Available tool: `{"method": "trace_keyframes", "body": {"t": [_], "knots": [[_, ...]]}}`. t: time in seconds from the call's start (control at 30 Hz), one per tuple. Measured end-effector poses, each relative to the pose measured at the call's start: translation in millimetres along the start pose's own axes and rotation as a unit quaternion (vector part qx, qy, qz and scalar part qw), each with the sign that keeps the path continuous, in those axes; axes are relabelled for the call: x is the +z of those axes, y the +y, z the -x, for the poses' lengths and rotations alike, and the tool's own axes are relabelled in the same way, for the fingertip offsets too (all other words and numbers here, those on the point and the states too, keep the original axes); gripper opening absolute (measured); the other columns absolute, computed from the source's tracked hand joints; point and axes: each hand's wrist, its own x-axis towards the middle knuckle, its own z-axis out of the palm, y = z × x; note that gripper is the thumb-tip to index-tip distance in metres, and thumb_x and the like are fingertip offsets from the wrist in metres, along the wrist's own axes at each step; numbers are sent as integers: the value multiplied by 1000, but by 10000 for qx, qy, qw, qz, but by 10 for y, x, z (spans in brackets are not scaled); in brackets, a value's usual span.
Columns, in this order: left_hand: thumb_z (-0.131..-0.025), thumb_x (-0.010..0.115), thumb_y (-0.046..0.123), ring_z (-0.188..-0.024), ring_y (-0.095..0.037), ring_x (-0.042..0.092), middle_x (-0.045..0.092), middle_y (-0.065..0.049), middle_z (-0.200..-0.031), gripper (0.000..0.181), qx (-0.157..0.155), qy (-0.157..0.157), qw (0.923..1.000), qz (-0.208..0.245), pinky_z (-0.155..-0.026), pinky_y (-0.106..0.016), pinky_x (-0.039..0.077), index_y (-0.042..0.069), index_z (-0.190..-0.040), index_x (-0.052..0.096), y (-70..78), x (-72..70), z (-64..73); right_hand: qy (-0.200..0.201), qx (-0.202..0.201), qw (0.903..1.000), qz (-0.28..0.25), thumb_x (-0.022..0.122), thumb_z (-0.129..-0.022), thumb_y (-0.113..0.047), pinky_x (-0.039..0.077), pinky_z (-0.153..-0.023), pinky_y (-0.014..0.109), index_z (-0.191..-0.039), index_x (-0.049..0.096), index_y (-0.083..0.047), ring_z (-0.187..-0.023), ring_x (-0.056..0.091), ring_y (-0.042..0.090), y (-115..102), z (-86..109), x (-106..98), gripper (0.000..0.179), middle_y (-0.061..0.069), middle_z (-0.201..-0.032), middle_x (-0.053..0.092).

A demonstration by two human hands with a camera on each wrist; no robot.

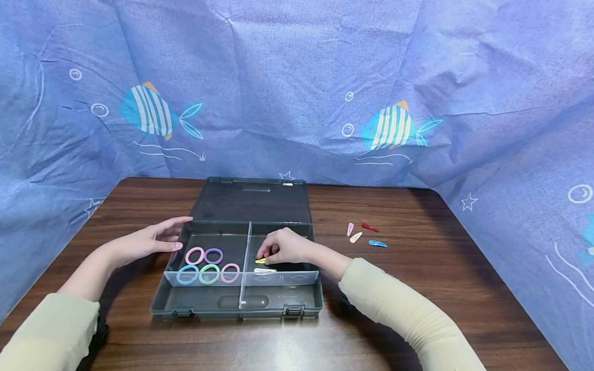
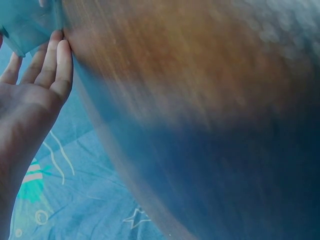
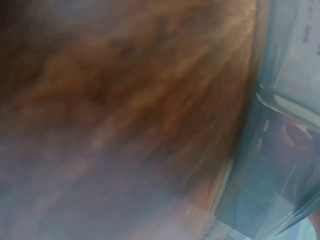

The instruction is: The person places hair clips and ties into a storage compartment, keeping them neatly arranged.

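Note:
A dark, see-through divided box (image 1: 203,314) lies on the table with its lid folded back. In its right compartment my right hand (image 1: 289,247) pinches a yellow hair clip (image 1: 260,261), just behind a white hair clip (image 1: 264,271). The fingers of my left hand (image 1: 151,242) lie fairly straight against the box's left side. Several coloured hair ties (image 1: 194,256) lie in the left compartment. The left wrist view shows the left fingertips touching the box wall (image 2: 30,25); the right wrist view shows the box side (image 3: 260,165) without the right hand's grip.
Right of the box, on the wooden table (image 1: 404,291), lie a pink clip (image 1: 350,229), a red clip (image 1: 370,226), a cream clip (image 1: 355,237) and a blue clip (image 1: 377,243). The open lid (image 1: 255,200) reaches toward the blue cloth (image 1: 284,87) behind the table.

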Motion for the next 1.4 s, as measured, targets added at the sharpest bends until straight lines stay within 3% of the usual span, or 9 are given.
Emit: {"method": "trace_keyframes", "body": {"t": [0.57,0.87,1.07,1.4], "knots": [[-94,57,27,-136,-48,18,16,-26,-152,68,15,9,10000,11,-102,-66,25,20,-151,21,5,-2,-21,123,-50,9997,-202,72,-82,-12,47,-67,17,-97,73,-12,-70,58,1,6,192,-298,15,-6,-84,67],[-94,57,28,-137,-48,17,15,-26,-152,68,-10,14,10000,23,-102,-66,23,19,-151,20,10,-6,-12,257,-176,9987,-408,71,-84,-11,51,-73,29,-102,72,-9,-77,60,5,-6,360,-530,18,-6,-85,66],[-95,56,27,-136,-48,17,16,-26,-152,67,17,10,10000,-9,-102,-66,25,19,-151,20,0,-11,-5,342,-29,9980,-522,70,-86,-14,51,-71,29,-102,72,-17,-79,61,6,-9,499,-683,17,-9,-87,66],[-95,57,27,-136,-49,16,14,-26,-153,67,62,-15,10000,30,-102,-65,26,18,-151,20,-14,-2,4,781,271,9960,-344,70,-84,-11,51,-64,25,-100,71,-17,-70,60,6,94,774,-866,16,-9,-83,67]]}}
